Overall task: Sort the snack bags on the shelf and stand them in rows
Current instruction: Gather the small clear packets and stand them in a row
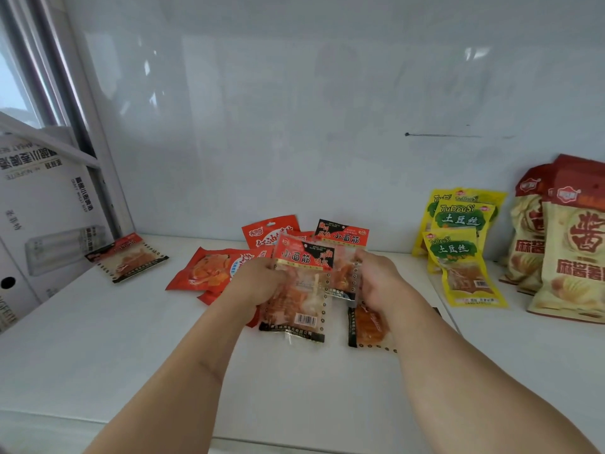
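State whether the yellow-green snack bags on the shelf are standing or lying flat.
Standing: the yellow-green bags lean upright in a row, bottoms on the shelf.

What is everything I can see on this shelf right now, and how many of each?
clear black-edged snack bags: at least four, clear with red-black labels; two held mid-shelf, one flat under the right forearm, one lying far left
red bags: at least three, red, heaped left of centre behind the hands
yellow-green bags: about four, standing in a row at right
beige bags: at least two, beige with dark-red tops, standing far right
cardboard box: one, white, leaning at left
shelf: one, white
left hand: grips the front clear bag
right hand: grips the clear bag behind
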`<state>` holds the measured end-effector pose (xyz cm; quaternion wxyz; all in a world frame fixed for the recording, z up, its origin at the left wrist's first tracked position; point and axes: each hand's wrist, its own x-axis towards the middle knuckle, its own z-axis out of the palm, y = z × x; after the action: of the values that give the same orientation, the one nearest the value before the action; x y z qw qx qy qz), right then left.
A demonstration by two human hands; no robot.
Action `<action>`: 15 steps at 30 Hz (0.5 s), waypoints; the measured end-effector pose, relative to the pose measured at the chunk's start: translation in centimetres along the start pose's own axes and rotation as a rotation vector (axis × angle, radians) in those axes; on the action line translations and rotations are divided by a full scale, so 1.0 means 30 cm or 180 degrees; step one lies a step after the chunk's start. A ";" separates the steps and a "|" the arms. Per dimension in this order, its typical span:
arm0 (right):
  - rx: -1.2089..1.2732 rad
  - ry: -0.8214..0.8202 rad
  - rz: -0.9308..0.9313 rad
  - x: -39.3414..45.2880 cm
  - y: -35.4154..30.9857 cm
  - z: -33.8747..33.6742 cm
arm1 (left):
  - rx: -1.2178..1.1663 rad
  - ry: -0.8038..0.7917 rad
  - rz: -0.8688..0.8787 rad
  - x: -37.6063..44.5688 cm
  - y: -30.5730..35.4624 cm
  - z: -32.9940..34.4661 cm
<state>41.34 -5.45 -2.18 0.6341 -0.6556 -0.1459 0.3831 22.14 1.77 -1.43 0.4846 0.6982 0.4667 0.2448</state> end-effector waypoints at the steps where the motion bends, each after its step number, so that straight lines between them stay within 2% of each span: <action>1: 0.0048 0.0013 0.0000 0.000 -0.004 -0.005 | -0.0108 -0.0043 0.0008 -0.003 0.003 -0.006; 5: 0.0109 -0.0001 -0.0040 0.003 -0.020 -0.017 | -0.0821 -0.0159 -0.0170 0.003 0.008 -0.010; 15: 0.0275 -0.0099 -0.0048 -0.009 -0.023 -0.029 | -0.1437 -0.0214 -0.0454 -0.003 0.012 0.007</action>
<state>41.94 -6.16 -1.54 0.6624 -0.6204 -0.1439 0.3944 22.41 1.57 -1.17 0.6597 0.5451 0.4319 0.2847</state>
